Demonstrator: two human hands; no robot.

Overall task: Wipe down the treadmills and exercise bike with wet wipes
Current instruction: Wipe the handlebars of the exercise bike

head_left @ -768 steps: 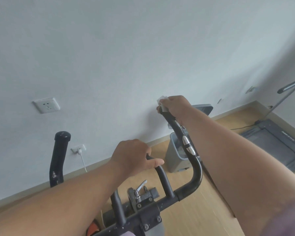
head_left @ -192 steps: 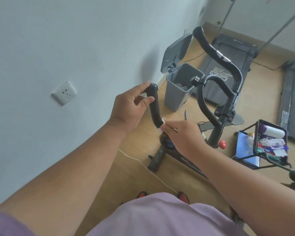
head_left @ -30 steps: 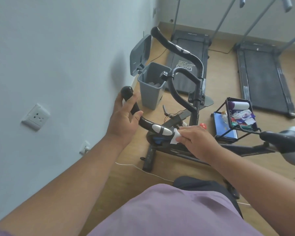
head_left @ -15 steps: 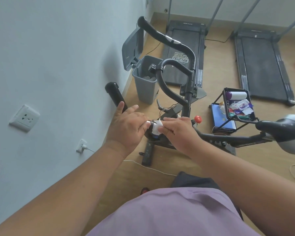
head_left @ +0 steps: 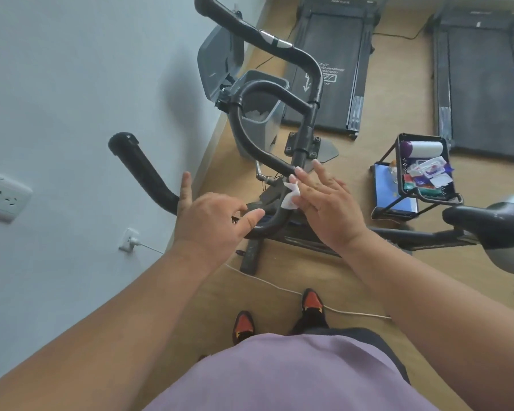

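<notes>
Your right hand [head_left: 327, 203] is spread almost flat, fingers extended, and the small white wet wipe [head_left: 290, 197] is only pressed between your fingers and the black handlebar [head_left: 250, 143] of the exercise bike [head_left: 303, 137], not gripped. The likely slip from here is the wipe dropping to the wooden floor [head_left: 309, 271]: with the hand this open, any lift away from the bar would release it, and a floor-dirtied wipe should not go back on the grips. Your left hand [head_left: 217, 223] is also loose, thumb resting against the curved lower part of the handlebar and fingers lifted, holding nothing firmly, so the bar may rock if you press hard with the wipe. A white cable [head_left: 279, 287] runs across the floor just ahead of your shoes [head_left: 310, 302], and stepping forward could snag it.

The wipe lies at the left edge of your right hand, under the index and middle fingers, touching the bar where it bends down toward the stem. The bike's saddle [head_left: 493, 221] is off to your right. An open grey bin [head_left: 261, 114] stands beyond the handlebar by the wall, and a small rack [head_left: 422, 170] of supplies sits to the right of the bike. Two treadmills [head_left: 330, 63] lie further back, well apart from your hands
</notes>
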